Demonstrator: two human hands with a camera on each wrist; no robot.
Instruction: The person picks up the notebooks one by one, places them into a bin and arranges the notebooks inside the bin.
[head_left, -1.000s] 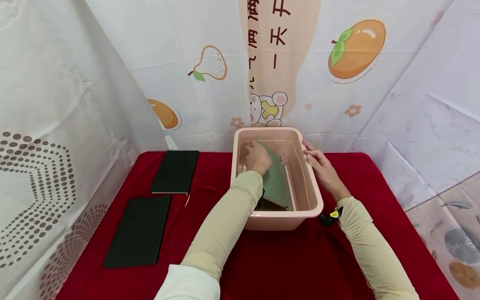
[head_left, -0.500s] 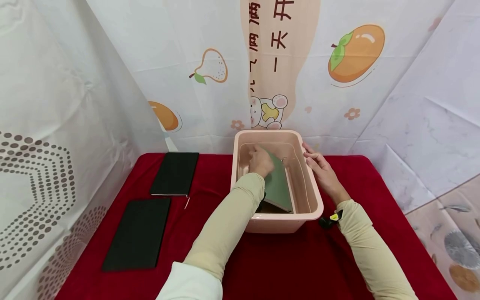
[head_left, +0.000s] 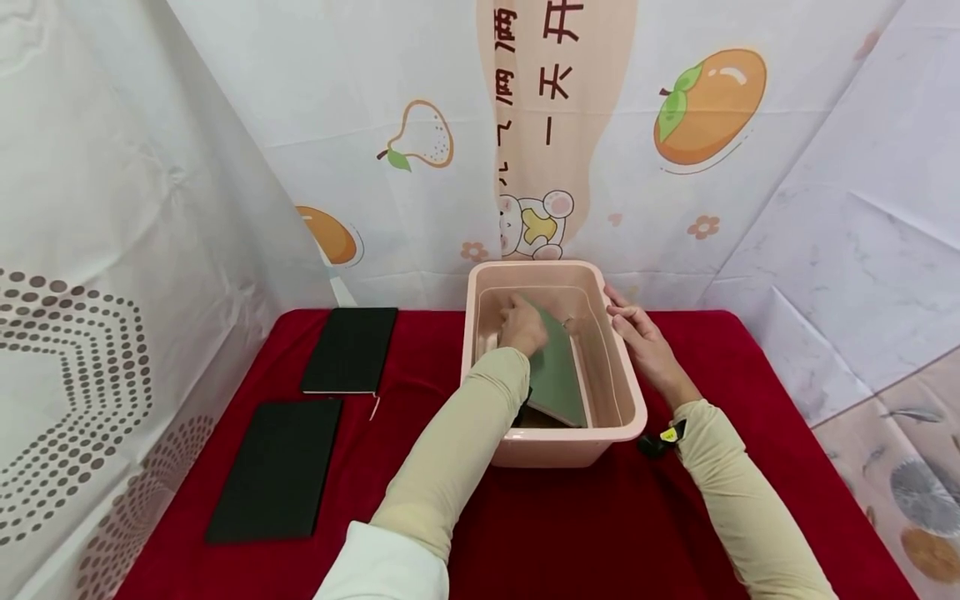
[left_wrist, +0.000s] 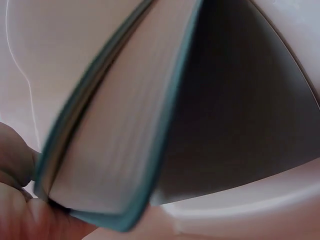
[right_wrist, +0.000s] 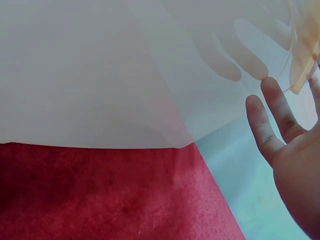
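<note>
Inside the pink plastic basin [head_left: 555,435], my left hand [head_left: 523,327] grips a green hardcover notebook [head_left: 558,371] near its far end. The notebook lies tilted, its near end low in the basin. In the left wrist view, my fingers [left_wrist: 30,220] and thumb pinch a corner of this notebook [left_wrist: 117,135], whose page edges face the camera. Beside it on the basin floor lies a dark flat thing [left_wrist: 240,110]. My right hand [head_left: 651,350] rests against the basin's right side; in the right wrist view its nearly straight fingers [right_wrist: 260,112] touch the outer wall.
Two black notebooks, a nearer one [head_left: 276,471] and a farther one [head_left: 350,350] with a ribbon, lie on the left of the red cloth [head_left: 570,533]. A printed curtain [head_left: 420,208] hangs right behind the basin, and more sheets flank the table.
The green notebook has tipped a little lower and slightly right inside the basin, with my left hand moving along. My right hand stays at the basin's right side.
</note>
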